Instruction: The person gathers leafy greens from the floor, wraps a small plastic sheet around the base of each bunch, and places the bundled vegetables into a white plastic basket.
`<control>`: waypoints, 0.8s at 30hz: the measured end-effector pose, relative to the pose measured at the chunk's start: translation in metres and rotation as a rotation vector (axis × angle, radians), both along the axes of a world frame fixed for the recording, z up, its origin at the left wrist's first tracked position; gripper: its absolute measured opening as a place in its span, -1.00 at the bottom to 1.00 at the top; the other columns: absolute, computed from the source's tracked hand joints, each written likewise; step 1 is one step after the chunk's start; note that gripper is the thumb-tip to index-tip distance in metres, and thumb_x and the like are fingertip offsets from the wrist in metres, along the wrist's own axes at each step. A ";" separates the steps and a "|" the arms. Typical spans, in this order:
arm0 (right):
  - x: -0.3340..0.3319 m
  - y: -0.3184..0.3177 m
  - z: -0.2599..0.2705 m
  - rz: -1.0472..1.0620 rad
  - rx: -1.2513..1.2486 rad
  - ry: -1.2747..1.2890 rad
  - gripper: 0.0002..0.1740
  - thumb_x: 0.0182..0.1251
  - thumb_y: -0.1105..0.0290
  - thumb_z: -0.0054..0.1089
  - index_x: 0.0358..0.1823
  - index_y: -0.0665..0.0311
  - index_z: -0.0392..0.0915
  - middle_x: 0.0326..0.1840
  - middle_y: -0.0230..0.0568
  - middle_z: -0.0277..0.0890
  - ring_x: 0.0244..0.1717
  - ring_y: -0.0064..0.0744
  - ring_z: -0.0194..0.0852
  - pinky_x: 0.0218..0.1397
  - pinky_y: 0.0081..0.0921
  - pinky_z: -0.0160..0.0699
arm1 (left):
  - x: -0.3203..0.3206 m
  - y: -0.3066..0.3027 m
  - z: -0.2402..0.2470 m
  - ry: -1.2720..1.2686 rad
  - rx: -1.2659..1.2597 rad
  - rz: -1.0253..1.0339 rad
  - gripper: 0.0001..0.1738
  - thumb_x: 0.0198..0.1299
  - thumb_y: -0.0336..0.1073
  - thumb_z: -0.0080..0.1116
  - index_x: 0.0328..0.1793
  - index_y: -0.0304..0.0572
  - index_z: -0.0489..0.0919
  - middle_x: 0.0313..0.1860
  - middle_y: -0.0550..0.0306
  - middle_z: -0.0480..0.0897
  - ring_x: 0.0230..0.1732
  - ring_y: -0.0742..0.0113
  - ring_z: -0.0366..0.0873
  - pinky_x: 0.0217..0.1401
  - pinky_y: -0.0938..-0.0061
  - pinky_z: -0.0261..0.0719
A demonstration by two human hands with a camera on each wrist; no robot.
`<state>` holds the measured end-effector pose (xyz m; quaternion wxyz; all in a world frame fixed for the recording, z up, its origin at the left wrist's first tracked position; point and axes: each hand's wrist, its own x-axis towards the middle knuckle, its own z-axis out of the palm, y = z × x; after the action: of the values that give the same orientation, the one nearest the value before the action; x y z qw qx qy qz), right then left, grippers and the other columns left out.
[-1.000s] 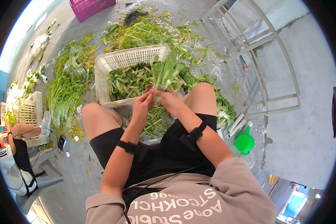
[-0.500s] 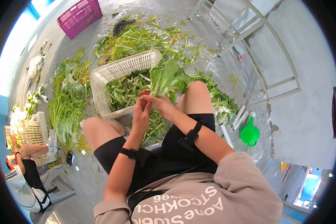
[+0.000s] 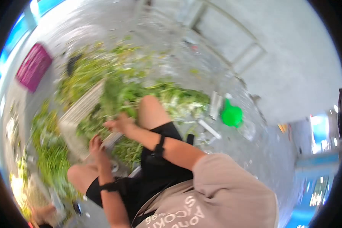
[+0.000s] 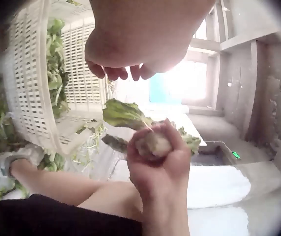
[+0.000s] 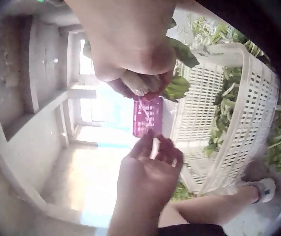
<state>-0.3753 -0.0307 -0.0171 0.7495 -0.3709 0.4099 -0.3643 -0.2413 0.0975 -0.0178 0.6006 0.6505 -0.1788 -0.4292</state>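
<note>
My right hand (image 3: 119, 124) grips the pale base of a leafy green bunch (image 3: 112, 97), held up over the white plastic basket (image 3: 79, 110). The left wrist view shows that hand (image 4: 155, 157) with its fingers wrapped round the stalk end (image 4: 152, 142), the leaves (image 4: 123, 113) sticking out to the left. My left hand (image 3: 95, 144) is apart from the bunch, lower and nearer my knee. Its fingers (image 5: 152, 162) are loosely curled, and I see nothing in them. The head view is blurred.
The basket (image 4: 27, 98) holds cut greens, and more greens are strewn on the concrete floor (image 3: 60, 159). A green watering can (image 3: 231, 114) stands to the right, a magenta crate (image 3: 33, 66) far left. A metal frame (image 3: 231, 53) stands behind.
The head view has swung and tilted, blurring everything. My left hand has let go of the bunch and dropped toward my left knee. The right hand still holds the greens.
</note>
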 end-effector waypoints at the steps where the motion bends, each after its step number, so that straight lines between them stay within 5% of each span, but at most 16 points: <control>1: -0.024 -0.002 0.031 0.031 -0.052 0.008 -0.68 0.22 0.32 0.46 -0.23 0.48 0.60 -0.45 -0.05 0.66 -0.48 -0.33 0.63 -0.37 -0.32 0.60 | 0.003 0.000 -0.005 0.058 0.045 -0.004 -0.74 0.38 -0.10 0.13 0.09 0.06 0.62 -0.15 0.34 0.62 -0.17 0.49 0.50 -0.06 0.42 0.36; 5: -0.061 -0.016 0.122 0.056 -0.034 0.009 -0.76 0.10 0.52 0.48 -0.27 0.44 0.58 -0.50 -0.07 0.63 -0.54 -0.38 0.59 -0.47 -0.39 0.53 | -0.007 -0.004 -0.011 0.063 0.107 -0.087 -0.76 0.38 -0.06 0.19 0.03 0.05 0.64 -0.16 0.33 0.64 -0.18 0.47 0.57 -0.08 0.41 0.40; 10: -0.125 -0.060 0.116 -0.204 -0.072 -0.260 -0.75 0.05 0.57 0.50 -0.28 0.40 0.58 -0.54 -0.19 0.59 -0.61 -0.39 0.55 -0.58 -0.43 0.47 | -0.026 -0.007 -0.040 -0.165 0.246 -0.235 -0.73 0.38 -0.08 0.18 -0.01 -0.07 0.66 -0.14 0.25 0.67 -0.15 0.43 0.58 -0.19 0.47 0.43; 13: -0.203 -0.074 0.119 -0.251 -0.198 0.007 -0.84 0.10 0.54 0.45 -0.43 0.31 0.56 -0.57 -0.28 0.55 -0.61 -0.43 0.50 -0.52 -0.48 0.44 | -0.029 -0.008 -0.043 -0.181 0.255 -0.340 -0.72 0.37 -0.05 0.21 -0.03 -0.06 0.67 -0.17 0.26 0.67 -0.20 0.48 0.59 -0.23 0.51 0.44; 18: -0.331 -0.079 0.059 -0.315 -0.121 0.544 -0.73 0.07 0.47 0.41 -0.70 0.29 0.52 -0.72 -0.27 0.50 -0.68 -0.49 0.46 -0.55 -0.47 0.38 | -0.021 -0.006 -0.078 -0.163 0.259 -0.478 -0.71 0.38 -0.04 0.20 -0.04 -0.08 0.66 -0.23 0.26 0.67 -0.23 0.49 0.59 -0.24 0.52 0.43; 20: -0.376 -0.073 -0.007 -0.313 -0.105 0.683 -0.62 0.06 0.44 0.38 -0.85 0.27 0.45 -0.77 -0.25 0.48 -0.70 -0.48 0.44 -0.54 -0.48 0.38 | -0.024 -0.003 -0.077 -0.159 0.259 -0.521 -0.70 0.38 -0.04 0.19 -0.04 -0.09 0.65 -0.25 0.27 0.67 -0.24 0.49 0.59 -0.25 0.52 0.42; 22: -0.408 -0.054 -0.056 -0.143 -0.241 0.909 -0.58 0.03 0.40 0.43 -0.88 0.29 0.45 -0.76 -0.24 0.49 -0.71 -0.47 0.44 -0.54 -0.51 0.40 | -0.034 -0.001 -0.063 -0.190 0.323 -0.574 -0.71 0.39 -0.08 0.18 -0.02 -0.12 0.64 -0.26 0.28 0.67 -0.26 0.48 0.59 -0.27 0.53 0.40; 24: -0.420 -0.037 -0.086 -0.128 -0.102 0.973 -0.59 0.04 0.29 0.46 -0.85 0.27 0.53 -0.81 -0.30 0.46 -0.67 -0.49 0.48 -0.51 -0.49 0.48 | -0.033 0.002 -0.066 -0.209 0.325 -0.618 -0.72 0.39 -0.10 0.17 -0.01 -0.14 0.64 -0.27 0.27 0.67 -0.26 0.48 0.59 -0.27 0.54 0.40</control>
<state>-0.7957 -0.0675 -0.1027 0.4280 -0.5085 0.7159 -0.2137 -0.2740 0.0997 -0.0836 0.3096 0.6931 -0.3568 -0.5444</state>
